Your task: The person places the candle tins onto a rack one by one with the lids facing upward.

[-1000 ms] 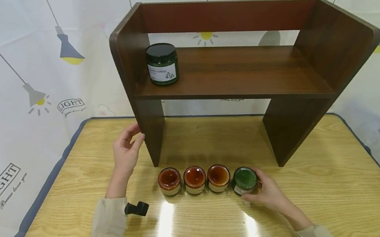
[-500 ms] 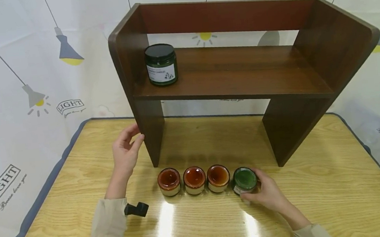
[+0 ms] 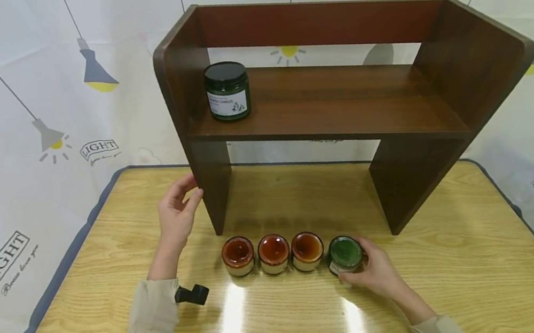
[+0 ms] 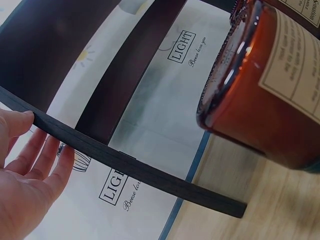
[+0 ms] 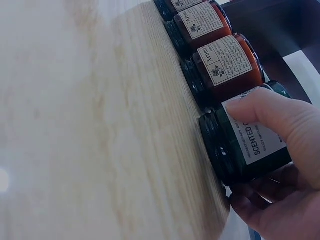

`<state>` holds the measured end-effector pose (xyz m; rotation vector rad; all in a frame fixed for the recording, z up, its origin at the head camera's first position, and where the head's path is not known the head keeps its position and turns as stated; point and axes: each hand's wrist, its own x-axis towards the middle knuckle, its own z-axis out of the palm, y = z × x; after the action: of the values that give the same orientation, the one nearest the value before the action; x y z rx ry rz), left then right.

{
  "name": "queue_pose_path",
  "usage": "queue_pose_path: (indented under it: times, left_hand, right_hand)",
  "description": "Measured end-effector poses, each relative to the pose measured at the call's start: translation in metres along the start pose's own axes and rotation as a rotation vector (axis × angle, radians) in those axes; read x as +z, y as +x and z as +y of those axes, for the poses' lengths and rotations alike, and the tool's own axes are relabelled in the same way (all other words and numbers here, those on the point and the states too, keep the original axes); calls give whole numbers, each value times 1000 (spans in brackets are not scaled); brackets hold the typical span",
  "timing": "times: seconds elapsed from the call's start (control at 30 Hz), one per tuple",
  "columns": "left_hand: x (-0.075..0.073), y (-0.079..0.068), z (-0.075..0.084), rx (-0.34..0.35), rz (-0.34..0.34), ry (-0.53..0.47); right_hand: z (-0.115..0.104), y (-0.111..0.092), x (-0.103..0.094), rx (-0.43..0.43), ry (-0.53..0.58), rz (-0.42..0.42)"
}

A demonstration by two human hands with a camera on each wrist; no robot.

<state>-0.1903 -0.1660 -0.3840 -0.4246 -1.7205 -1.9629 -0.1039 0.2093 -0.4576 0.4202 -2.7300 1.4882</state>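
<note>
A small green candle jar (image 3: 345, 253) stands upside down on the table, its black lid at the bottom. My right hand (image 3: 378, 271) grips it from the right; in the right wrist view the thumb (image 5: 260, 107) lies across its white "scented" label. Left of it stand three amber candle jars (image 3: 274, 253) in a row, also on their lids, with cream labels. With my left hand (image 3: 177, 212) I hold the front edge of the left side panel of a dark brown wooden shelf (image 3: 211, 193). In the left wrist view the thumb (image 4: 20, 122) and fingers lie on opposite sides of that edge.
A larger green candle jar (image 3: 227, 91) with a black lid stands upright at the left end of the upper board (image 3: 338, 100). The shelf's right side panel (image 3: 404, 185) reaches the wood-grain table (image 3: 282, 320). A printed cloth (image 3: 55, 171) hangs behind and at the sides.
</note>
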Motion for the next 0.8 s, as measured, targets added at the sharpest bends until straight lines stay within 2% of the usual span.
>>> queue_pose_path:
  times: [0.2,0.4,0.8]
  left_hand:
    - [0,0,0,3,-6,9]
    - [0,0,0,-2,0,22]
    - [0,0,1,-9,8,20]
  right_hand:
    - [-1,-2,-1,-24,-34,34]
    - [-5,-1,-5,-50,-104,105]
    - [-26,-1,-22,-109,-23,135]
